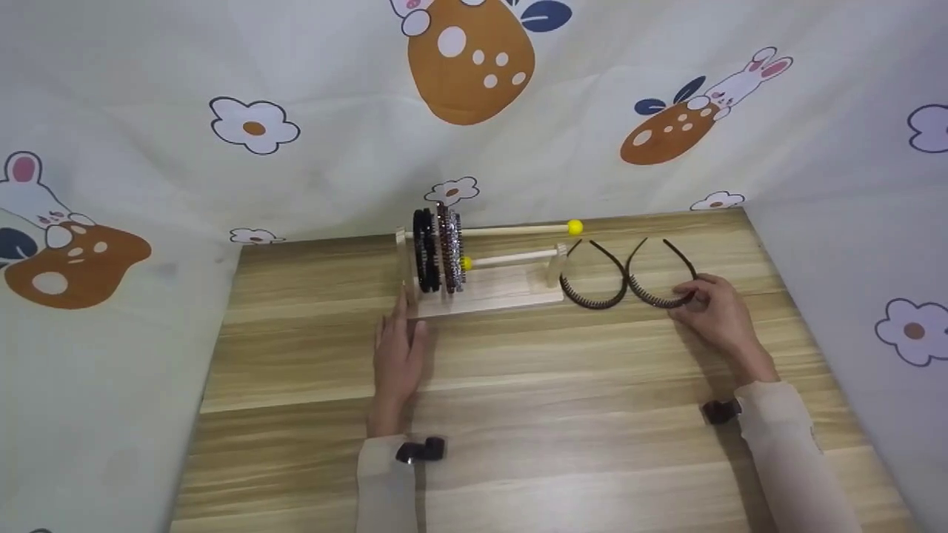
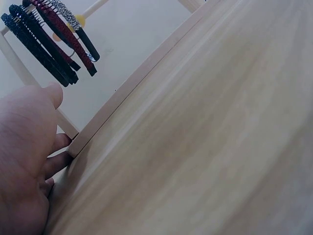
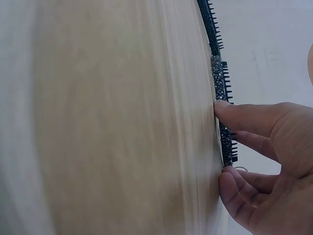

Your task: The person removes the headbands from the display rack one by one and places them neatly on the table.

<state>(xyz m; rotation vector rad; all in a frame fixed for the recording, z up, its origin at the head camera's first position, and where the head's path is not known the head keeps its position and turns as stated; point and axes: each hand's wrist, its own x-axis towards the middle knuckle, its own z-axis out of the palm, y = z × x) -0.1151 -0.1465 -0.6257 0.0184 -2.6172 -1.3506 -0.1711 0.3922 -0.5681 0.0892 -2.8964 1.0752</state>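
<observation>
1. Outer headband (image 1: pixel 652 299): lies on the wood-grain table (image 1: pixel 563 414), right of the rack; dark, curved, lined with short teeth, speckled along its outer face in the right wrist view.
2. Right hand (image 1: pixel 722 314): pinches the outer headband at its right side, thumb and fingers curled against it.
3. Inner headband (image 1: pixel 596 305): lies between the rack and the outer headband, dark and toothed as well; sits side by side with the outer one, near enough that contact is hard to judge.
4. Left hand (image 1: pixel 398 363): rests at the rack's left end, fingers extended and relaxed, fingertips touching the base corner, thumb apart; grips nothing.
5. Rack (image 1: pixel 511 289): stands on the table near the back edge, made of pale wood; carries a rear rod (image 1: pixel 511 231) and a front rod (image 1: pixel 511 257), each tipped with a yellow ball.
6. Hung headbands: gathered toward the left of the rear rod; include black bands (image 1: pixel 424 252), a dark reddish band (image 1: pixel 447 259) and a glittery silver band (image 1: pixel 457 252), close together.
7. Backdrop cloth (image 1: pixel 333 178): hangs behind and beside the table, pale, printed with rabbits and flowers.
</observation>
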